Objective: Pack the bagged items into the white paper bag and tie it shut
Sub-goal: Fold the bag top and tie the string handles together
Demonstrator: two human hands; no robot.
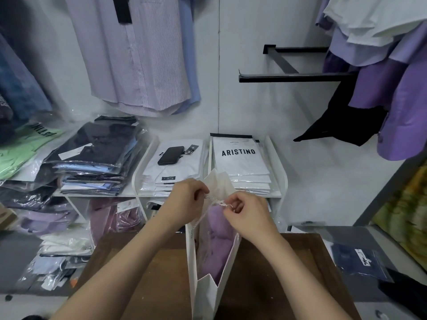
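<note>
**A:** How far along is the packing?

**B:** Nearly through, I'd judge. The brown wooden table (pixel 265 273) lies under both forearms. On it, directly below the hands, the tall white paper bag (pixel 190 250) stands upright, its mouth drawn together at the far end.

**A:** And the goods?

**B:** A folded lilac garment in a clear plastic sleeve (pixel 217 245) sits inside the bag, beneath the right hand. It shows through the gap at the near end of the mouth. So the packing looks done for that item. Whether more lies under it, I cannot tell.

**A:** Anything left out?

**B:** A dark blue garment in a clear plastic bag (pixel 360 259) lies well off to the right of the right hand, on a grey surface beside the table. Whether it belongs to this order, I cannot say.

**A:** The hands?

**B:** The left hand (pixel 184 199) has its fingers curled, pinching one end of the thin white twisted cord (pixel 216 200). The right hand (pixel 249 215), just beside it, pinches the other end. The cord runs between them, right above the bag's mouth.

**A:** What remains?

**B:** The tying. A knot may be forming between the fingertips, but it is too small to tell. The near part of the mouth gapes, so I'd call the bag not yet shut.
</note>
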